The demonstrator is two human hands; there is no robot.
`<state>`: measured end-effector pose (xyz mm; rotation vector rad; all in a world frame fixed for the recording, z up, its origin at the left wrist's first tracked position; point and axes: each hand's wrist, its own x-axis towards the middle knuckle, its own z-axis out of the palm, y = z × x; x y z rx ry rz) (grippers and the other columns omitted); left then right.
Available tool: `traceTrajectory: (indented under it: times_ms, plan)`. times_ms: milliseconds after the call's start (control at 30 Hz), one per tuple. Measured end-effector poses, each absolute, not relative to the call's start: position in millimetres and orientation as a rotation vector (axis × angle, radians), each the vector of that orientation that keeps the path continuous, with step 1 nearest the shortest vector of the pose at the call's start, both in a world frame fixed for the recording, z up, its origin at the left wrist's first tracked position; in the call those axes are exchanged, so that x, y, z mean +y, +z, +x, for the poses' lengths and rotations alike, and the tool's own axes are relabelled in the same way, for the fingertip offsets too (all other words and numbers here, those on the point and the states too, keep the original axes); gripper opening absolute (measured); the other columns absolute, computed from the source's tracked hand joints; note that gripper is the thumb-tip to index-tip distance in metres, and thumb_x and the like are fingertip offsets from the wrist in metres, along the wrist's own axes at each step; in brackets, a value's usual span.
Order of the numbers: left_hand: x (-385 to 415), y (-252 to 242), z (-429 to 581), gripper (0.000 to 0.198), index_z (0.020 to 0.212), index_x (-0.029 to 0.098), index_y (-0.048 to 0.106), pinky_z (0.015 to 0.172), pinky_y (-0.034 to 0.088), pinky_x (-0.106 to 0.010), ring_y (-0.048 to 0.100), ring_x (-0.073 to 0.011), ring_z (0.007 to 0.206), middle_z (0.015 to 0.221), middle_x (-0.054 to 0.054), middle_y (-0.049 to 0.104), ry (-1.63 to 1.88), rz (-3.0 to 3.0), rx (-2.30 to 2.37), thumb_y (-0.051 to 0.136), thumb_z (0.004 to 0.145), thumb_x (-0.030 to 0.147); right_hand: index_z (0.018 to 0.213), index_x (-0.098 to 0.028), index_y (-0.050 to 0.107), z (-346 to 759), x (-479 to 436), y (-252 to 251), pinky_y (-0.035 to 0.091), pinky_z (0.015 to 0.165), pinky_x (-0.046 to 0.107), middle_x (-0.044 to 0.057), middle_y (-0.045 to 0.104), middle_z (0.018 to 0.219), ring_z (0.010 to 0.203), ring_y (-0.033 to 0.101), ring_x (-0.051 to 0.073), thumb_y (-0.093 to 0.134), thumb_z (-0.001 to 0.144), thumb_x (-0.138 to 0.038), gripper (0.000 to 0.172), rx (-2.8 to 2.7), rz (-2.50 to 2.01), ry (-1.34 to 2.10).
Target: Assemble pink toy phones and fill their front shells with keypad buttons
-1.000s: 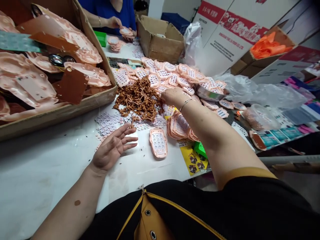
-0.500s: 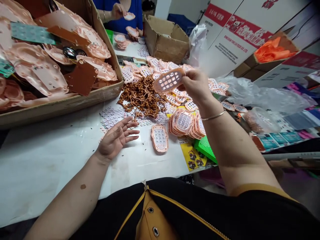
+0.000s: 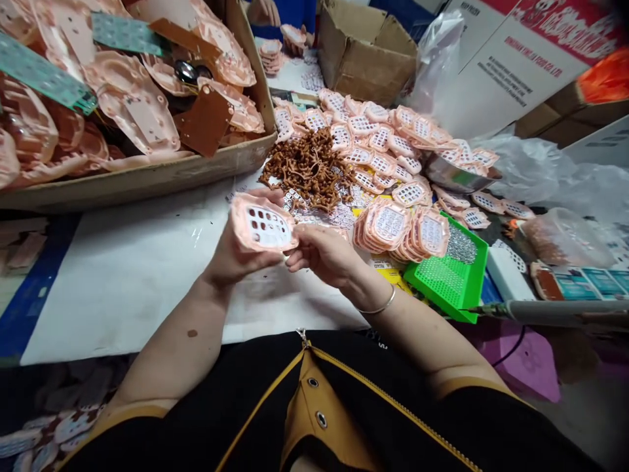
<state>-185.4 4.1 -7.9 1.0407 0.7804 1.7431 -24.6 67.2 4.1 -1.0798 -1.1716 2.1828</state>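
Note:
A pink plastic keypad panel [image 3: 263,225] with rows of holes in a white face is held up over the table. My left hand [image 3: 221,254] wraps round its left and lower edge. At its right edge, the closed fingers of my right hand [image 3: 330,254] grip the same panel. Behind it lie a heap of brown branching plastic pieces [image 3: 314,172] and small white key buttons [image 3: 344,215]. To the right stand stacked panels with keys [image 3: 386,226]. Beyond them spreads a pile of similar panels [image 3: 368,126].
On the left a large cardboard box [image 3: 206,172] holds pink shells and circuit boards. A green tray [image 3: 445,307] with small metal bits stands at right, near a steel bowl [image 3: 459,178]. A screwdriver-like tool [image 3: 491,309] reaches over the tray. Another person's hand [image 3: 264,12] shows at the back.
My right hand has brought the panel down and left from over the pile. My left hand, open before, now holds it too. The view has shifted, showing more of the green tray.

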Motion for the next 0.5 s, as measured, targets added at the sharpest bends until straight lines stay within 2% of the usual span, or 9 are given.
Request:
traceTrajectory:
  times_ms: [100,200,267,400,500]
  plan:
    - [8.3,-6.0,-195.9,0.059,0.117,0.02,0.068,0.105,0.049,-0.045,0.061,-0.0345,0.123,0.118,-0.009,0.071,1.932,0.793,0.654,0.088,0.064,0.04,0.097,-0.019,0.063,-16.8,84.7,-0.3,0.055,0.056,0.024,0.0,0.069,0.072,0.057,0.064,0.011,0.057,0.092,-0.044,0.027,-1.544,-1.127,1.74]
    - [17.1,-11.3,-206.9,0.042,0.111,0.02,0.068,0.101,0.052,-0.042,0.064,-0.0297,0.119,0.108,-0.005,0.074,2.033,0.595,0.625,0.075,0.078,0.045,0.098,-0.017,0.067,-12.3,100.3,-1.1,0.05,0.07,0.027,0.003,0.07,0.084,0.072,0.063,0.013,0.058,0.093,-0.032,0.018,-2.158,-1.132,1.153]
    - [21.6,-14.5,-212.0,0.036,0.105,0.022,0.068,0.098,0.054,-0.04,0.063,-0.0284,0.121,0.106,-0.004,0.074,2.033,0.481,0.711,0.068,0.082,0.05,0.099,-0.016,0.069,-19.0,101.4,-1.8,0.046,0.077,0.029,0.007,0.071,0.094,0.082,0.062,0.015,0.058,0.091,-0.021,0.015,-2.588,-1.028,0.881]
    - [25.9,-17.0,-217.9,0.027,0.095,0.028,0.069,0.096,0.056,-0.034,0.059,-0.0249,0.129,0.116,-0.002,0.072,2.044,0.328,0.92,0.062,0.084,0.051,0.097,-0.012,0.07,-56.0,89.3,-10.7,0.04,0.076,0.03,0.014,0.069,0.102,0.085,0.059,0.019,0.051,0.094,-0.016,0.02,-3.067,-0.732,0.525]
    - [27.7,-18.4,-222.0,0.031,0.094,0.026,0.069,0.089,0.059,-0.034,0.063,-0.0258,0.124,0.115,-0.002,0.072,2.068,0.279,0.948,0.062,0.083,0.054,0.097,-0.009,0.07,-85.8,82.5,-20.9,0.039,0.071,0.032,0.016,0.068,0.101,0.084,0.059,0.021,0.045,0.096,-0.014,0.025,-3.137,-0.71,0.343]
